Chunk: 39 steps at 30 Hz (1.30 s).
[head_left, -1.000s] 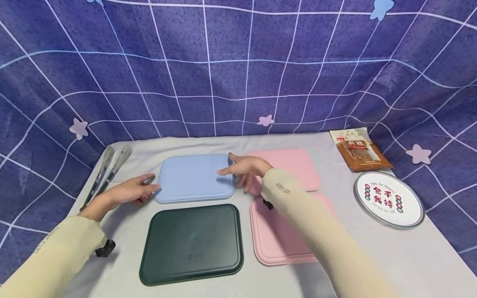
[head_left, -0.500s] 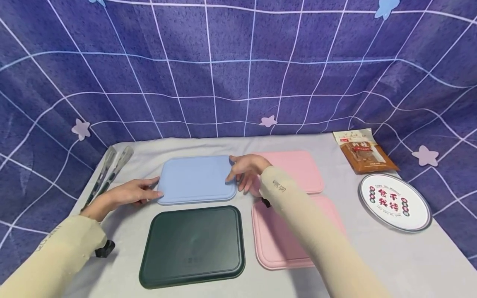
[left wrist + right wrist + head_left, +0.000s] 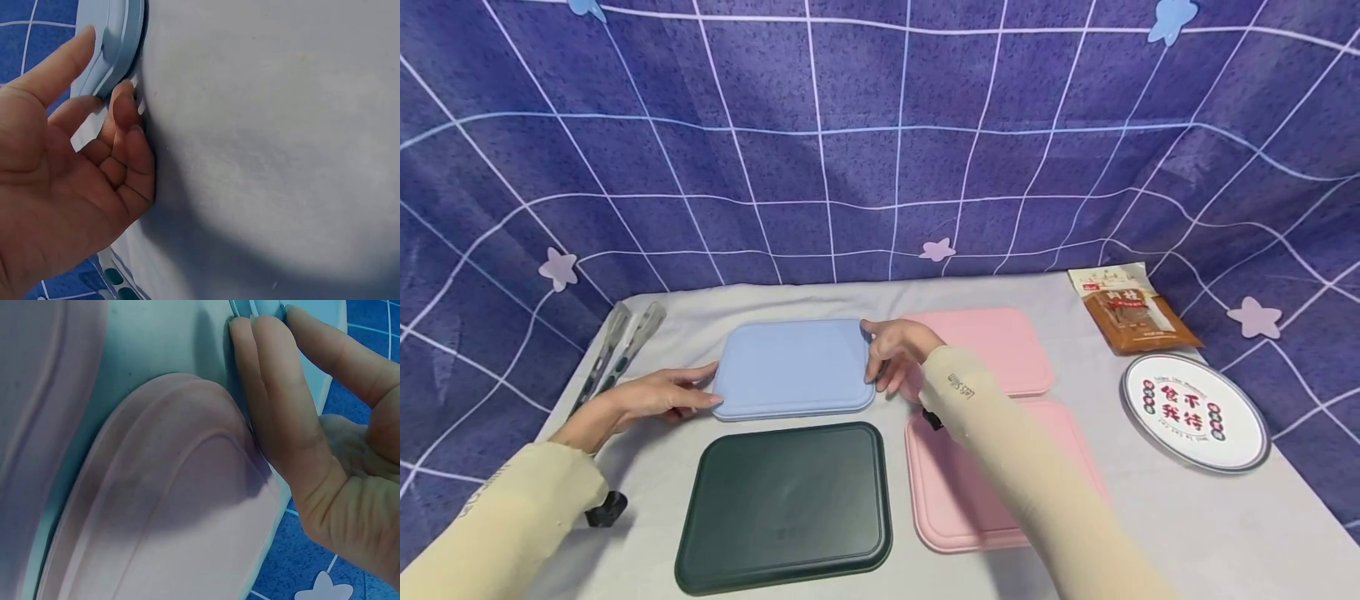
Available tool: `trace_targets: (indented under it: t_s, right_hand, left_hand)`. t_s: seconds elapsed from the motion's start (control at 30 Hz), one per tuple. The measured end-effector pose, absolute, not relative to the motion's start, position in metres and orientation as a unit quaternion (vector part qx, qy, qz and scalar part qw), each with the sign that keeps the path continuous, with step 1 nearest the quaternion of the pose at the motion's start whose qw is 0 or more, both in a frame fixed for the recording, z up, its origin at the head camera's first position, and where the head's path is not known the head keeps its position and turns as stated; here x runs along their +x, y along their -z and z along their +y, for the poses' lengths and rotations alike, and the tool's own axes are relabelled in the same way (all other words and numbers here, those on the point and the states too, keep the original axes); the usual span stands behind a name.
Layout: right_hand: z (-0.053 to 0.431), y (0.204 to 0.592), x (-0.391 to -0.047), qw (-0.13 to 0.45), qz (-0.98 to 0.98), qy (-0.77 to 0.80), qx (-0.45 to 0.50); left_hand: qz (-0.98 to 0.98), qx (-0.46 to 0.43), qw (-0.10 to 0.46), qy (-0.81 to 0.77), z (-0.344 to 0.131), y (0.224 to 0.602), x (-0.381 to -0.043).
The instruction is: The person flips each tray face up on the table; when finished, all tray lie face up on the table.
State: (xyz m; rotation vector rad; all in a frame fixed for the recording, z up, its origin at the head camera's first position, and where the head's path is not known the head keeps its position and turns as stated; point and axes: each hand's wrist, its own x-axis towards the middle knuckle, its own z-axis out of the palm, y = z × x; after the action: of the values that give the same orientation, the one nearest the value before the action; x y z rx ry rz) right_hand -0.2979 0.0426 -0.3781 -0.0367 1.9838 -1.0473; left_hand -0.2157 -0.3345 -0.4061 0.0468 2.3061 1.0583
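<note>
A light blue cutting board [image 3: 793, 367] lies flat at the back left of the table, between my two hands. My left hand [image 3: 670, 393] is at its left edge, with the thumb by the front left corner. In the left wrist view, the left thumb [image 3: 65, 62] extends over the rim, and several fingers bend beneath the palm. My right hand [image 3: 904, 348] touches the right edge of the blue board. Its fingers [image 3: 284, 381] reach fairly straight to that edge in the right wrist view, passing over a corner of the rear pink cutting board [image 3: 992, 346].
In front lie a dark green cutting board [image 3: 784, 504] and a second pink board [image 3: 970, 483], partly under my right forearm. Metal tongs [image 3: 640, 333] rest at the left edge. A brown food pouch [image 3: 1135, 312] and a white plate with red lettering [image 3: 1195, 446] sit at the right.
My right thumb and index finger have come down from above the blue board to its right edge. The left hand has closed up to the left edge. The board stays nearly in place.
</note>
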Motion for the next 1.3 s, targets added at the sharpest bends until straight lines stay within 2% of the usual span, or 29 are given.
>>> trace_targets:
  t_s: [0.3,0.53,1.3]
  right_hand:
    - [0.043,0.379,-0.298,0.433,0.791,0.433,0.003]
    - [0.045,0.382,-0.299,0.433,0.785,0.444,-0.002]
    - [0.049,0.382,-0.298,0.436,0.765,0.474,-0.008]
  left_hand:
    - [0.85,0.006,0.301,-0.433,-0.33,0.4,-0.21]
    - [0.854,0.019,0.282,-0.437,-0.325,0.391,-0.208]
    - [0.878,0.033,0.241,-0.412,-0.295,0.329,-0.205]
